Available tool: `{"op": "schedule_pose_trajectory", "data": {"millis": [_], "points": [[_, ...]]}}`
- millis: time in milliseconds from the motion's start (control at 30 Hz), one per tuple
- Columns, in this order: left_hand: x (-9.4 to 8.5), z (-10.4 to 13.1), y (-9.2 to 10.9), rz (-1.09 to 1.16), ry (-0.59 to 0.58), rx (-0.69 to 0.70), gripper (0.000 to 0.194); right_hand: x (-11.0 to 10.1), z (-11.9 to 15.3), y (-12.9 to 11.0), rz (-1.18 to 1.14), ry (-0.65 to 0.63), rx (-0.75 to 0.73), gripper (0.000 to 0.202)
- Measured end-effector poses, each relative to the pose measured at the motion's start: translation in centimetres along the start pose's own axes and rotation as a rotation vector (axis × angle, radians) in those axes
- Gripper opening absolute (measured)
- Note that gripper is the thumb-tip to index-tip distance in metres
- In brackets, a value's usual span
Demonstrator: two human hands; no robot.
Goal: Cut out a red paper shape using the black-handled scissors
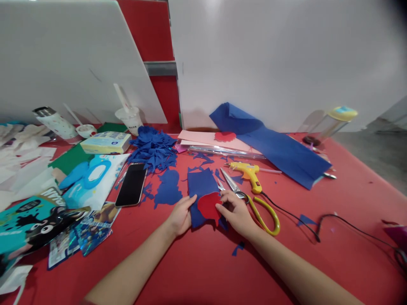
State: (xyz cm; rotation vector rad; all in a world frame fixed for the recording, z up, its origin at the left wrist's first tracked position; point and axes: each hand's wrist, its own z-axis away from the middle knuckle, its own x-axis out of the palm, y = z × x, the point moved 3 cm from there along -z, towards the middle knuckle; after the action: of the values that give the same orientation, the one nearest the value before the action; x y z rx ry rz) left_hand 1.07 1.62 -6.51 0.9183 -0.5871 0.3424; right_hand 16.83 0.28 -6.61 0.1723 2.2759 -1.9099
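A red paper or felt cutout [208, 206] with a scalloped edge lies on a blue sheet [202, 181] in front of me. My left hand [183, 215] pinches the sheet's left edge, thumb on top and fingers underneath. My right hand [235, 212] is closed on the red cutout's right edge, over the blue sheet; its fingertips are partly hidden. Just beyond my right hand lie scissors [269, 214] with yellow handles, blades apart. To the left of the sheet rests a blue cutout [169, 186], and a small blue scrap [238, 248] is near my right wrist.
A yellow glue gun [249, 171] trails a black cord [286, 214] rightward. Behind are a long blue sheet [273, 146], pink sheets [203, 139] and a heap of blue cut pieces [152, 148]. A phone [131, 185], snack packets [28, 224] and a cup [129, 120] stand leftward.
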Motion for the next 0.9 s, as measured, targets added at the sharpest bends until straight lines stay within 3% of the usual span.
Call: {"op": "schedule_pose_trajectory", "data": {"millis": [233, 500, 900], "points": [[-0.9, -0.3, 0.1, -0.028, 0.03, -0.079, 0.014, -0.2, -0.1, -0.2, -0.048, -0.112, 0.125, 0.02], [-0.7, -0.1, -0.2, -0.034, -0.009, -0.114, 0.013, -0.1, -0.1, -1.0, 0.263, -0.136, 0.016, 0.017], [-0.8, -0.4, -0.5, -0.063, -0.119, -0.116, 0.018, 0.1, 0.1, -1.3, 0.348, -0.1, -0.041, 0.017]]}}
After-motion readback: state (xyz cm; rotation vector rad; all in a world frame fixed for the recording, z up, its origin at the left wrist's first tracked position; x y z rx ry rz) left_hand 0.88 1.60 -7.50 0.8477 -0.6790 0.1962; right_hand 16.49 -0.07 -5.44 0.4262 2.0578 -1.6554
